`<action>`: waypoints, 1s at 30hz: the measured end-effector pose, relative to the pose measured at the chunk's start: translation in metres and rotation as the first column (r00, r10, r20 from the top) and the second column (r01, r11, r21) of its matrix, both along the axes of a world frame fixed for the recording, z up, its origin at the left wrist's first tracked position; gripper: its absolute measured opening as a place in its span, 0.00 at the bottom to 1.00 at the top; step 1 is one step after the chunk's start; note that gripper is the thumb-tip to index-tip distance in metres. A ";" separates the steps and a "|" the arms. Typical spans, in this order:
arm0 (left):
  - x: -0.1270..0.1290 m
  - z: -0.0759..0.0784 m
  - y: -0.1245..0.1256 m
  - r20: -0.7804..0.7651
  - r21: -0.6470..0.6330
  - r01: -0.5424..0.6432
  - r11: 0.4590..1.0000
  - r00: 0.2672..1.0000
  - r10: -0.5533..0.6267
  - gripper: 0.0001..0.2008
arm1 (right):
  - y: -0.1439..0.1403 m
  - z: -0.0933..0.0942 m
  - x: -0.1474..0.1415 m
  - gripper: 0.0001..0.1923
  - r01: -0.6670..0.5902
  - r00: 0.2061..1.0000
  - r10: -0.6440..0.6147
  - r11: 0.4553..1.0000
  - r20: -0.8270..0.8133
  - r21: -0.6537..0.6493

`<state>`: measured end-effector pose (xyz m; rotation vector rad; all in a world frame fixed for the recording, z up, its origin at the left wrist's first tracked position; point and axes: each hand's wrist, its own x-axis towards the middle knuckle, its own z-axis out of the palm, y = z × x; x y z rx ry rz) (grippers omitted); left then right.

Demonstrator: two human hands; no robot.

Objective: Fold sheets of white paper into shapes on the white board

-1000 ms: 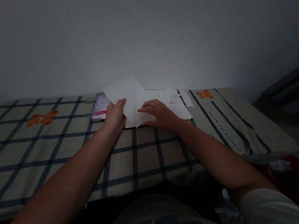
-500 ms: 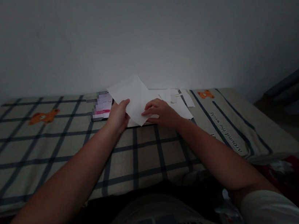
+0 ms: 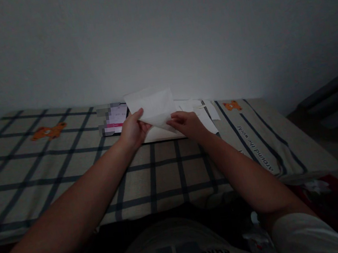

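A white sheet of paper (image 3: 153,104) is held up above the table between my two hands. My left hand (image 3: 134,127) grips its lower left part, with the thumb on top and the fingers underneath. At the lower right corner, my right hand (image 3: 186,123) pinches the edge between thumb and fingers. Beneath the sheet lies more white paper (image 3: 164,134) on something dark-edged. Small white paper pieces (image 3: 212,110) rest to the right of it. A device with a lit, partly blurred screen (image 3: 117,117) lies left of my left hand.
A checked cloth (image 3: 77,163) with orange bear prints covers the table, which stands against a pale wall (image 3: 156,32). Below the table's front edge at right, a clear plastic bottle (image 3: 256,231) stands near a red surface (image 3: 337,199).
The sheet has turned so that its lower right corner now points right. My right hand has shifted slightly right and closed on that corner; my left hand keeps its hold.
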<state>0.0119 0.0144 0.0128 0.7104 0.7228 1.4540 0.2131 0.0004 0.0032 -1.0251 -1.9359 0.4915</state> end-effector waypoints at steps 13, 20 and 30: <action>0.003 0.001 -0.002 -0.039 0.000 0.042 0.999 0.998 -0.041 0.15 | 0.021 -0.012 0.007 0.15 0.181 0.956 -0.188 0.982 -0.227 -0.049; 0.004 0.000 -0.011 -0.207 0.098 0.161 0.982 0.968 -0.138 0.25 | 0.018 -0.007 0.005 0.20 0.159 0.927 -0.216 0.967 -0.308 -0.197; 0.003 -0.009 -0.005 -0.262 0.094 0.127 0.987 0.960 -0.098 0.26 | 0.017 -0.006 -0.002 0.34 -0.023 0.859 -0.121 0.961 -0.497 -0.274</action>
